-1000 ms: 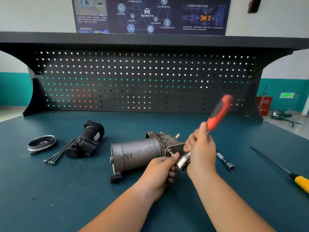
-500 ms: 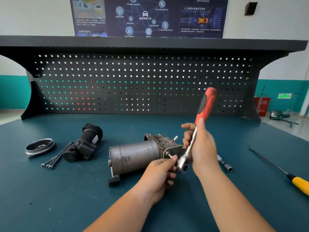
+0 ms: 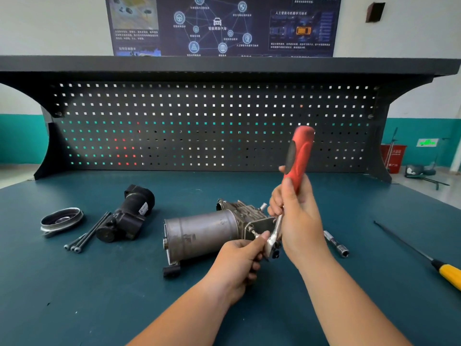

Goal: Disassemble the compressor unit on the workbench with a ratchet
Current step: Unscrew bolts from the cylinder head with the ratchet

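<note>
Fingers (image 3: 275, 199) of our right hand (image 3: 299, 221) curl round the lower end of the ratchet (image 3: 299, 156) handle. Those of our left hand (image 3: 237, 265) pinch at its steel head, where it meets a bolt (image 3: 253, 232) in the compressor unit (image 3: 202, 233). That grey unit lies on its side directly left of both sets of fingers, its bracket end against the tool.

Over the last second we have swung the red handle from a rightward lean up to nearly upright, with the head staying on the same bolt. We judge this to be a loosening stroke, with more swings needed before the bolt comes free. Whether the left fingertips grip the bolt itself or only steady the socket is hard to tell.

Beneath our hands spreads the blue-green workbench (image 3: 124, 308), backed beyond the fingers by a black pegboard (image 3: 199, 126) and a dark poster (image 3: 224, 23) on the wall. Far left of the fingers lie a black housing (image 3: 129, 213), a metal ring (image 3: 61, 219) and long screws (image 3: 87, 233). Just right sits an extension bar (image 3: 336, 243), and farther right a yellow-handled screwdriver (image 3: 449, 273).
</note>
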Tool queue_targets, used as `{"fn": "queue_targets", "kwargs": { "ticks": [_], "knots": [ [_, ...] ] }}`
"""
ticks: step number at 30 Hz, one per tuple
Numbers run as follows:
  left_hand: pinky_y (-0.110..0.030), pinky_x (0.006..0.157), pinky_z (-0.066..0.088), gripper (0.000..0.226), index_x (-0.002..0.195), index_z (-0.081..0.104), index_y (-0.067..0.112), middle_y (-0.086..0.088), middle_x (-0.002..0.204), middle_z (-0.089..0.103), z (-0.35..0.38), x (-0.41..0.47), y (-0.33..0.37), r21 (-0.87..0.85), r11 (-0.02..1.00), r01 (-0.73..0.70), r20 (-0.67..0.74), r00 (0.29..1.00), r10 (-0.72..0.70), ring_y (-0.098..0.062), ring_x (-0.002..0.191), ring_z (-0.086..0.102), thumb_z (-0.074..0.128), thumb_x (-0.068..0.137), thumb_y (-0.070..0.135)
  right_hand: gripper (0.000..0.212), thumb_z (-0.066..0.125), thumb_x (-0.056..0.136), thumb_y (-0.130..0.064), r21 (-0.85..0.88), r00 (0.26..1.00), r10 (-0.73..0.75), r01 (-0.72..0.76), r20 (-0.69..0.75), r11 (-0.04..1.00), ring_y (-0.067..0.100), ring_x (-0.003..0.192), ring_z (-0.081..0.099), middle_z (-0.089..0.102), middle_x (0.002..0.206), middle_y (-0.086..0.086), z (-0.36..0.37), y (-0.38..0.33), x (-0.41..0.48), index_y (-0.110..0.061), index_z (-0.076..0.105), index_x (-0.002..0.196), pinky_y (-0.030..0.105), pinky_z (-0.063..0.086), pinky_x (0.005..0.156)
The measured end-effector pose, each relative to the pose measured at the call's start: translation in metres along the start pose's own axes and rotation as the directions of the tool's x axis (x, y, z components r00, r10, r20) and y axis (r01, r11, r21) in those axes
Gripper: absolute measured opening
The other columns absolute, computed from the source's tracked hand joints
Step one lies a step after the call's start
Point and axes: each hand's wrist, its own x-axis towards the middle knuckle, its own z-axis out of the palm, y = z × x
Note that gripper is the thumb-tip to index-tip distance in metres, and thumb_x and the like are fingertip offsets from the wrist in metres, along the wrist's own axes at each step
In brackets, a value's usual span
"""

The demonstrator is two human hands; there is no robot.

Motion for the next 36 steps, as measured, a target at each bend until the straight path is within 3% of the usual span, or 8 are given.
{"fn": "queue_targets", "kwargs": {
  "ticks": [8, 14, 16, 19, 22, 28, 32, 36],
  "knots": [
    [-0.016, 0.039, 0.022, 0.039, 0.051, 0.045, 0.017, 0.006, 0.046, 0.039, -0.001, 0.001, -0.002, -0.027, 0.999, -0.026, 0.051, 0.998, 0.028, -0.005, 0.04, 0.028, 0.043, 0.087, 0.001, 0.023, 0.051, 0.083, -0.047, -0.362, 0.917, -0.089, 0.242, 0.389, 0.9, 0.005, 0.069, 0.05, 0.056, 0.075, -0.019, 0.011, -0.002, -0.017, -0.05, 0.054, 0.106, 0.029, 0.042, 0.068],
    [-0.013, 0.035, 0.021, 0.049, 0.043, 0.048, 0.02, 0.008, 0.045, 0.038, 0.001, 0.003, -0.003, -0.079, 0.997, -0.006, 0.064, 0.998, 0.011, -0.003, 0.036, 0.027, 0.057, 0.092, 0.019, 0.01, 0.053, 0.092, -0.026, 0.1, 0.994, 0.098, -0.092, -0.053, 0.991, 0.004, 0.043, 0.032, 0.038, 0.05, -0.012, 0.0, -0.01, 0.0, -0.016, 0.057, 0.094, 0.016, 0.031, 0.043],
    [-0.012, 0.034, 0.022, 0.053, 0.038, 0.052, 0.019, 0.009, 0.046, 0.04, 0.001, 0.003, -0.003, -0.103, 0.995, 0.002, 0.075, 0.997, 0.005, -0.002, 0.035, 0.028, 0.058, 0.091, 0.021, 0.021, 0.045, 0.097, -0.029, 0.273, 0.933, 0.271, -0.204, -0.235, 0.94, 0.004, 0.039, 0.031, 0.038, 0.047, -0.01, -0.014, -0.011, 0.012, -0.015, 0.057, 0.087, 0.016, 0.03, 0.039],
    [-0.012, 0.034, 0.021, 0.053, 0.038, 0.052, 0.019, 0.008, 0.047, 0.042, 0.001, 0.003, -0.002, -0.122, 0.992, 0.01, 0.08, 0.997, 0.0, -0.001, 0.036, 0.028, 0.058, 0.091, 0.022, 0.032, 0.042, 0.097, -0.038, 0.538, 0.735, 0.592, -0.369, -0.331, 0.758, 0.004, 0.036, 0.036, 0.044, 0.053, -0.007, -0.036, -0.007, 0.021, -0.014, 0.054, 0.079, 0.017, 0.031, 0.042],
    [-0.013, 0.035, 0.021, 0.05, 0.041, 0.051, 0.019, 0.008, 0.048, 0.043, 0.002, 0.003, -0.002, -0.105, 0.994, -0.002, 0.069, 0.998, 0.009, -0.002, 0.037, 0.029, 0.06, 0.09, 0.024, 0.034, 0.04, 0.098, -0.041, 0.639, 0.639, 0.673, -0.349, -0.373, 0.686, 0.004, 0.031, 0.031, 0.04, 0.058, -0.006, -0.042, 0.002, 0.021, -0.014, 0.047, 0.079, 0.017, 0.028, 0.047],
    [-0.015, 0.035, 0.023, 0.049, 0.038, 0.056, 0.019, 0.008, 0.049, 0.044, -0.002, 0.003, -0.003, 0.013, 1.0, -0.001, 0.033, 0.999, 0.001, -0.003, 0.036, 0.03, 0.067, 0.084, 0.032, 0.02, 0.039, 0.1, -0.039, 0.312, 0.852, 0.301, -0.173, -0.428, 0.934, 0.004, 0.039, 0.025, 0.033, 0.054, -0.009, -0.017, -0.006, 0.017, -0.026, 0.05, 0.089, 0.015, 0.024, 0.037],
    [-0.016, 0.037, 0.024, 0.048, 0.037, 0.058, 0.02, 0.009, 0.047, 0.044, -0.002, 0.002, -0.003, 0.096, 0.995, -0.02, 0.017, 1.0, 0.018, -0.004, 0.038, 0.031, 0.068, 0.081, 0.038, 0.006, 0.047, 0.095, -0.035, 0.054, 0.989, -0.02, 0.028, -0.146, 0.998, 0.001, 0.043, 0.03, 0.04, 0.053, -0.014, 0.003, -0.009, 0.001, -0.03, 0.05, 0.094, 0.013, 0.026, 0.039],
    [-0.015, 0.037, 0.023, 0.055, 0.033, 0.052, 0.02, 0.01, 0.043, 0.046, -0.003, 0.002, 0.0, 0.085, 0.996, -0.04, 0.046, 0.998, 0.037, -0.003, 0.036, 0.03, 0.061, 0.088, 0.024, 0.022, 0.054, 0.078, -0.049, -0.147, 0.985, -0.131, 0.147, 0.115, 0.978, 0.003, 0.053, 0.038, 0.046, 0.062, -0.015, 0.011, -0.002, -0.01, -0.048, 0.053, 0.1, 0.019, 0.031, 0.054]
  ]
}}
